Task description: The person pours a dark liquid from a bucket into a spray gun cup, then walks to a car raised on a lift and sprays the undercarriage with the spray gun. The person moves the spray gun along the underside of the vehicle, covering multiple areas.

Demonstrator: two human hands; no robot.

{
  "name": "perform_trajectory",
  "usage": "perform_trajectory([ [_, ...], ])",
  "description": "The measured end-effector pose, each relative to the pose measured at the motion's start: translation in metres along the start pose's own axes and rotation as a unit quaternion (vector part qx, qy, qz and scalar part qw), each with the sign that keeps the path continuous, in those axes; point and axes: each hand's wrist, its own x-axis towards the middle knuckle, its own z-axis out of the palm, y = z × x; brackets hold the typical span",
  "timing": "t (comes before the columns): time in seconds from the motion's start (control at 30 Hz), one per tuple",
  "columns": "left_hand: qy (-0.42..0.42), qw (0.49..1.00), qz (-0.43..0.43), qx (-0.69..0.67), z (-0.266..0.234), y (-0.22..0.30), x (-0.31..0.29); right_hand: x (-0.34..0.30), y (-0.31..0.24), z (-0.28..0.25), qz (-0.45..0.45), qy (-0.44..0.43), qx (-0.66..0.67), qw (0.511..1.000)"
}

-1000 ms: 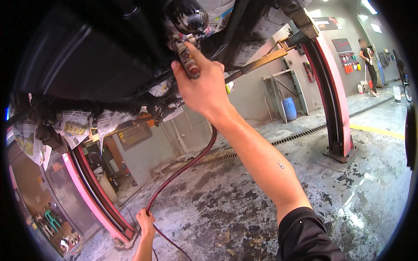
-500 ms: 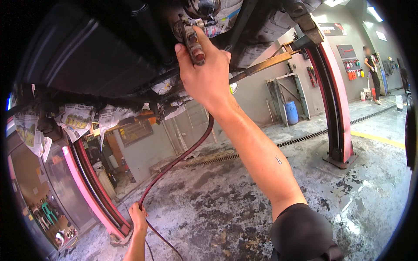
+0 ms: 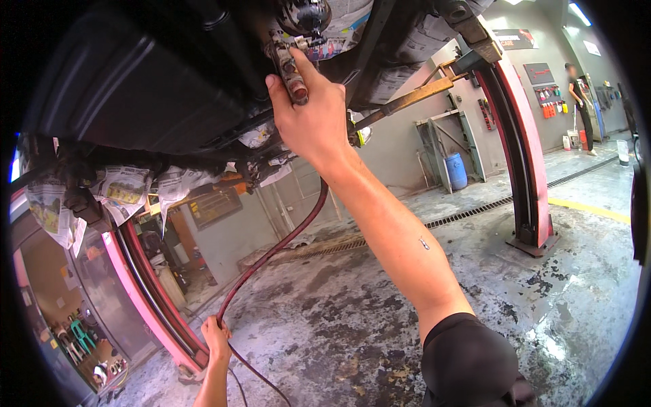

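Note:
Raised up under the vehicle, my right hand (image 3: 313, 121) is closed around a grimy spray gun (image 3: 292, 78), its nozzle end pointing up at the dark underbody (image 3: 122, 88). From below that hand a dark red hose (image 3: 272, 252) curves down and to the left. My left hand (image 3: 215, 338), low in the view, grips this hose with the fingers wrapped round it. Just beyond the gun is a shiny black rounded part (image 3: 303, 15). Newspaper sheets (image 3: 122, 188) cover parts of the underbody. The trigger and most of the gun's grip are hidden by my right hand.
Red lift posts stand at right (image 3: 519, 156) and left (image 3: 152, 292), with a yellow lift arm (image 3: 413, 98) reaching under the vehicle. A blue barrel (image 3: 456, 171) is by the wall. A floor grate (image 3: 468, 214) crosses the stained floor. Another person (image 3: 582, 108) stands far right.
My right hand and the spray gun have shifted slightly left and down in the view. My left hand stays on the hose, almost unmoved.

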Motion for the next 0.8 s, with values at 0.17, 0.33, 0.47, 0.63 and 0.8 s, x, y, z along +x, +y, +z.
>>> perform_trajectory([
  [0.17, 0.004, 1.0, -0.011, 0.0, -0.004, 0.0, 0.001, -0.009, 0.0, -0.003, 0.042, -0.058, -0.041, 0.997],
  [0.33, 0.011, 1.0, -0.009, 0.002, -0.001, 0.007, 0.0, -0.004, -0.004, -0.006, 0.029, -0.04, -0.026, 0.998],
  [0.47, 0.004, 1.0, -0.005, -0.007, 0.001, 0.011, 0.001, 0.005, -0.01, -0.01, 0.005, -0.026, -0.025, 0.999],
  [0.63, -0.006, 1.0, -0.001, -0.013, 0.001, 0.012, 0.002, 0.015, -0.018, -0.009, -0.052, 0.033, -0.005, 0.998],
  [0.8, 0.003, 1.0, 0.0, -0.019, 0.003, 0.012, 0.0, 0.019, -0.026, -0.012, -0.046, 0.031, 0.02, 0.998],
])
